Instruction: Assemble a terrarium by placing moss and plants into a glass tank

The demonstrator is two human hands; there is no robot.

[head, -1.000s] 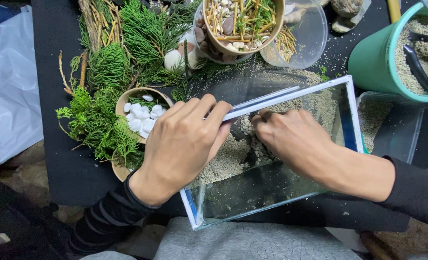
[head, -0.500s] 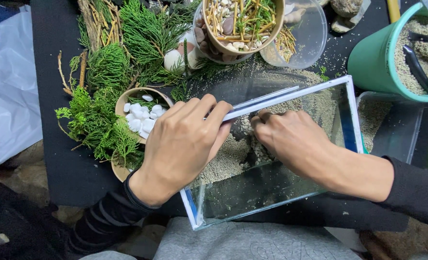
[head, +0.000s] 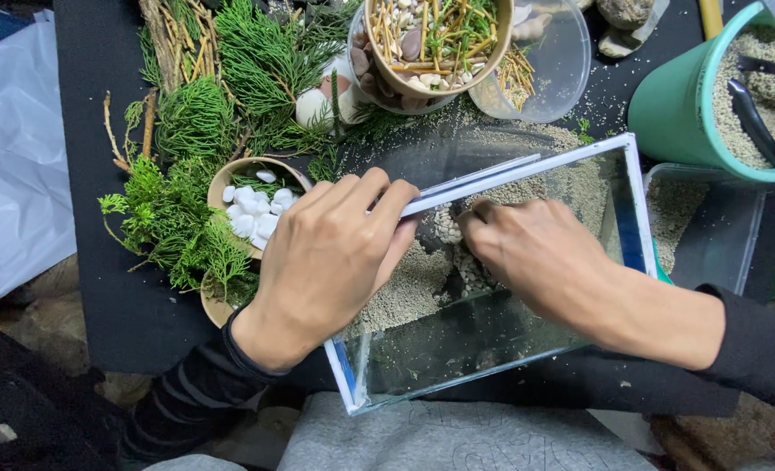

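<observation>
A small glass tank (head: pixel 632 187) with white and blue edging lies tilted on a black mat, with sandy gravel (head: pixel 405 292) and small pebbles inside. My left hand (head: pixel 326 262) rests on the tank's left rim, its fingers curled over the glass edge. My right hand (head: pixel 540 253) reaches inside the tank, its fingertips pressed down among the pale pebbles (head: pixel 457 262) on the gravel. What the fingertips pinch is hidden.
A wooden bowl of white stones (head: pixel 252 209) sits left of the tank among green conifer sprigs (head: pixel 187 218). Behind are a bowl of mixed pebbles and twigs (head: pixel 431 39), a clear tub (head: pixel 553 61), and a green bucket of gravel (head: pixel 710 96).
</observation>
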